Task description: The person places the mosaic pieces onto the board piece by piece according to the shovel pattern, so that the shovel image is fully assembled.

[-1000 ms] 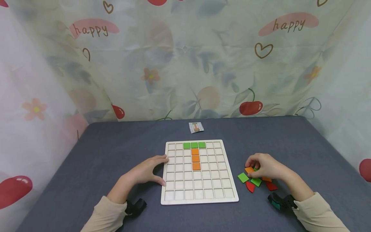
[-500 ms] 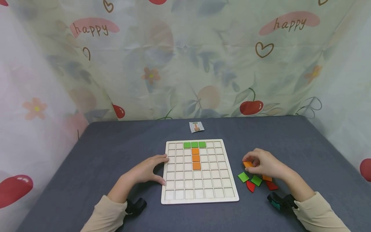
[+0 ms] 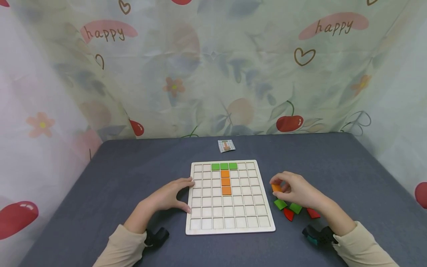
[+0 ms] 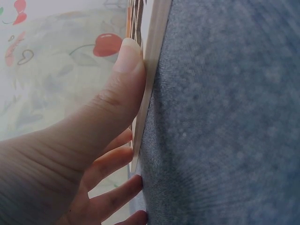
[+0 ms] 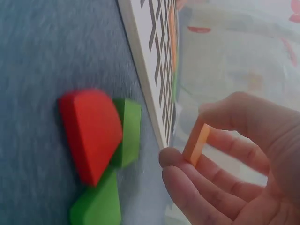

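A white grid board [image 3: 207, 223] lies on the table. Three green square tiles [image 3: 224, 166] sit in its far row, and an orange column [image 3: 225, 181] of three tiles runs down from the middle one. My left hand [image 3: 166, 194] rests at the board's left edge; in the left wrist view its thumb [image 4: 126, 70] touches the rim. Between thumb and fingertips, my right hand [image 3: 298, 190] pinches an orange square tile [image 5: 196, 144], held up off the table just right of the board. Loose green tiles [image 3: 295, 208] and a red quarter-round piece [image 3: 288, 214] lie below that hand.
A small picture card [image 3: 226, 146] lies behind the board. Another red piece [image 3: 313, 213] is near the right wrist, partly beside the sleeve side. A patterned curtain [image 3: 213, 74] hangs behind the dark table [image 3: 133, 159].
My right hand has lifted the orange tile from the loose pile and carried it left toward the board. The left hand has stayed in place.
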{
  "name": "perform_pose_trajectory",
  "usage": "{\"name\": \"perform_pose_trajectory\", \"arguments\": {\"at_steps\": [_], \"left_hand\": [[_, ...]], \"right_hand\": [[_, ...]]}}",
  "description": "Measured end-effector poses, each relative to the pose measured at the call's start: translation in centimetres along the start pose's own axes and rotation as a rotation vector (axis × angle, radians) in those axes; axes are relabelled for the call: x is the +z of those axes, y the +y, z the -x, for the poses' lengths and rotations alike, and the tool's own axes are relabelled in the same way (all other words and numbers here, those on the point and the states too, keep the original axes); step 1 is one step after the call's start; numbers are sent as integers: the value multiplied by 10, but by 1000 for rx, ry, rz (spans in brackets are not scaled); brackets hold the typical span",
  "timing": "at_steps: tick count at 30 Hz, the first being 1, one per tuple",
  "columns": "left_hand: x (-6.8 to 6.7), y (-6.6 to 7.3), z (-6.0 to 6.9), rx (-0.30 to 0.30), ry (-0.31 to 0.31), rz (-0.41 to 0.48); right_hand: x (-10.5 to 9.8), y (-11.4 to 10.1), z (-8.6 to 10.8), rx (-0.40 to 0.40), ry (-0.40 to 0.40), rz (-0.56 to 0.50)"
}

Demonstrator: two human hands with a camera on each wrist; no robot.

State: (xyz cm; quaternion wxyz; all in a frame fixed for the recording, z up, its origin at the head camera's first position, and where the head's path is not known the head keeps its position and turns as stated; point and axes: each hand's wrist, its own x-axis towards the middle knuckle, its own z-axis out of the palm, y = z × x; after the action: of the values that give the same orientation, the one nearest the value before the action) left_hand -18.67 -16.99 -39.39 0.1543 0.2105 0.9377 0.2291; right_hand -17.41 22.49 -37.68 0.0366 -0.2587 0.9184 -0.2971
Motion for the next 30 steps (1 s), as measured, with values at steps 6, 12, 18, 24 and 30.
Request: {"name": "perform_pose_trajectory", "arguments": {"at_steps": [6, 12, 18, 24, 30], "left_hand": [[1, -1, -1, 0, -2, 2], [-1, 2, 3, 16, 3, -3], [-1, 2, 2, 7, 0, 14], [1, -1, 0, -6, -7, 2], [1, -2, -1, -1, -7, 5]], "right_hand": [[6, -13, -2, -42, -4, -21], [15, -21, -6, -43, 0, -39], [21, -27, -10, -26, -24, -53], [25, -32, -12, -35, -14, -61], [27, -38, -16, -55, -23, -77]]}}
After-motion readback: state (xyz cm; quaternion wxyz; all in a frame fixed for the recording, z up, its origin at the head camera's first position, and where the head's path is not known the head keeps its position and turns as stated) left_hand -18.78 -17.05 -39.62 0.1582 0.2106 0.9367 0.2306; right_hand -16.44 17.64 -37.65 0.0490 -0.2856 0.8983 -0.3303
